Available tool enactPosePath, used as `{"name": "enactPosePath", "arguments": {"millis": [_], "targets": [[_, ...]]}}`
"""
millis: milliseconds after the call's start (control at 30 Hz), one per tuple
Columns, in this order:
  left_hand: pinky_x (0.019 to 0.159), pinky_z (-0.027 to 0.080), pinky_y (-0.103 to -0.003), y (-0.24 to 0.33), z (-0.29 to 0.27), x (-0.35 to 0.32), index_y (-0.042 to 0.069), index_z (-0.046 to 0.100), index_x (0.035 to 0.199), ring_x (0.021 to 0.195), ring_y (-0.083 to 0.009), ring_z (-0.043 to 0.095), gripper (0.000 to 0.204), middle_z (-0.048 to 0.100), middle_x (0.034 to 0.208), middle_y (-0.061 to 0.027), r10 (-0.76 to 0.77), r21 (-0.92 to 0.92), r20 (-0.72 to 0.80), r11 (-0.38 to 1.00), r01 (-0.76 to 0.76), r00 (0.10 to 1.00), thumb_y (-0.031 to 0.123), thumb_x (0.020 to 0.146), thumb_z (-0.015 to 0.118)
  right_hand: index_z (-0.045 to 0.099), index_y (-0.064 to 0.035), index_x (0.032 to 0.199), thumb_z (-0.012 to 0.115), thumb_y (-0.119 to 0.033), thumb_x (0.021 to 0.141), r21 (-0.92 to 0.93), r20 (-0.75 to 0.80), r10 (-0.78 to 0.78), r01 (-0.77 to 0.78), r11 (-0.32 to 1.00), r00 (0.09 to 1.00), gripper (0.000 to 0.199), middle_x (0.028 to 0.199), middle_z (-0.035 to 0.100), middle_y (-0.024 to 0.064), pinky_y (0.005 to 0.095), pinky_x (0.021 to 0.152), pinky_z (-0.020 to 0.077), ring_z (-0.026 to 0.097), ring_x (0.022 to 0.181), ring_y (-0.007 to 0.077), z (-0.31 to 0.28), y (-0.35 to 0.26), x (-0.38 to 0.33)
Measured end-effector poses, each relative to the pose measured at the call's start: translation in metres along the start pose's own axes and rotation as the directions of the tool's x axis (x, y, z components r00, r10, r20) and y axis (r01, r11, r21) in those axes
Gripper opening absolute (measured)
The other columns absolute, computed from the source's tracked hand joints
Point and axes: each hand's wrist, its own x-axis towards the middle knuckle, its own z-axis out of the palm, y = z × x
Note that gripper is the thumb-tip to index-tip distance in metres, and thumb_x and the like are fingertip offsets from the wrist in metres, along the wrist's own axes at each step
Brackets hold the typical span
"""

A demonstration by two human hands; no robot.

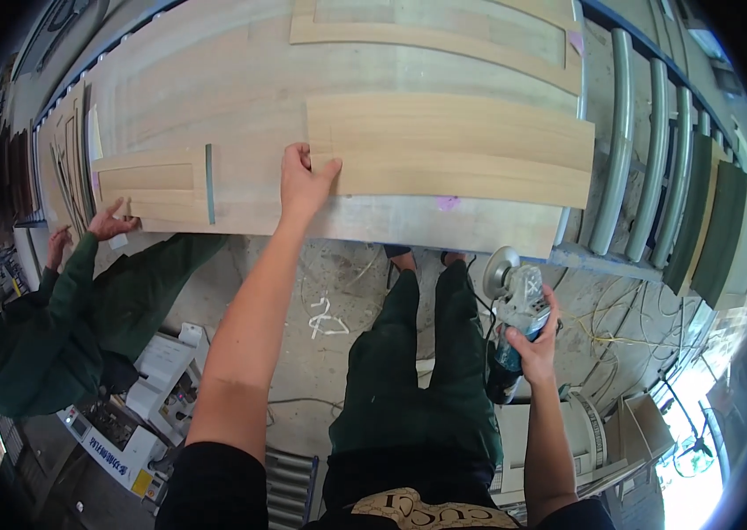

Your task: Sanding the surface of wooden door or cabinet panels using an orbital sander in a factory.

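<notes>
My left hand (pixel 306 184) is at the near left end of a pale wooden panel (pixel 453 146) lying on the worktable (pixel 241 97). Its thumb rests on the panel's face, and its curled fingers are at the left edge. In my right hand (pixel 538 346) is an angle grinder (pixel 515 327), held off the table's near right corner by my legs. The grinder's round disc (pixel 499 271) points up toward the table edge, and a dark cord runs beside the tool.
At left, a co-worker's hand (pixel 111 221) touches a small framed panel (pixel 154 185). A door frame (pixel 444 37) lies at the far side. Metal rollers (pixel 625 141) and stacked green-edged boards (pixel 716 234) are at right. Cables (pixel 607 336) trail across the floor; a white machine (pixel 148 397) stands lower left.
</notes>
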Motion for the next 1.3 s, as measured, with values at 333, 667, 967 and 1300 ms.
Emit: {"name": "enactPosePath", "arguments": {"millis": [333,667,967,1300], "targets": [[0.081,0.048,-0.026,-0.015,-0.034,-0.032,0.002,0.056,0.137,0.087,-0.0093,0.05,0.055,0.054,0.107,-0.0001,0.027,-0.194,0.064,0.981,-0.015,0.998,0.018,0.091,0.083,0.031,-0.0065,0.161,0.095,-0.02,0.077,-0.073,0.034,0.016,-0.014,0.997,0.999,0.106,0.141,0.056,0.0123,0.0383,0.109,0.0492,0.058,0.127,0.0236,0.045,-0.006,-0.002],[0.089,0.051,-0.03,0.054,-0.098,-0.018,0.006,0.059,0.139,0.105,-0.0141,0.063,0.05,0.065,0.117,-0.0044,0.129,-0.395,0.037,0.913,-0.104,0.991,0.017,0.094,0.077,0.034,-0.0079,0.161,0.092,-0.013,0.076,-0.149,0.022,0.063,-0.059,0.987,0.998,0.103,0.147,0.051,0.0119,0.0386,0.118,0.0391,0.052,0.136,0.0243,0.053,-0.02,-0.013],[0.122,0.034,-0.056,0.052,-0.039,-0.028,0.026,0.035,0.165,0.15,-0.0427,0.035,0.122,0.036,0.162,-0.0252,0.335,0.453,0.263,0.785,-0.422,0.905,0.039,0.063,0.1,0.034,-0.006,0.16,0.093,-0.018,0.075,-0.226,-0.03,-0.015,0.008,0.974,0.999,0.104,0.147,0.05,0.0122,0.0384,0.116,0.0416,0.053,0.134,0.0243,0.039,-0.013,-0.019],[0.119,0.015,-0.082,0.117,-0.019,0.015,0.046,0.016,0.169,0.164,-0.0476,0.004,0.143,0.005,0.179,-0.0176,0.268,0.555,0.747,0.255,-0.792,0.609,0.058,0.053,0.099,0.034,-0.0037,0.161,0.092,-0.021,0.076,-0.166,-0.084,0.029,-0.042,0.985,0.996,0.104,0.153,0.044,0.012,0.04,0.12,0.037,0.046,0.139,0.0254,0.017,-0.002,-0.048]]}}
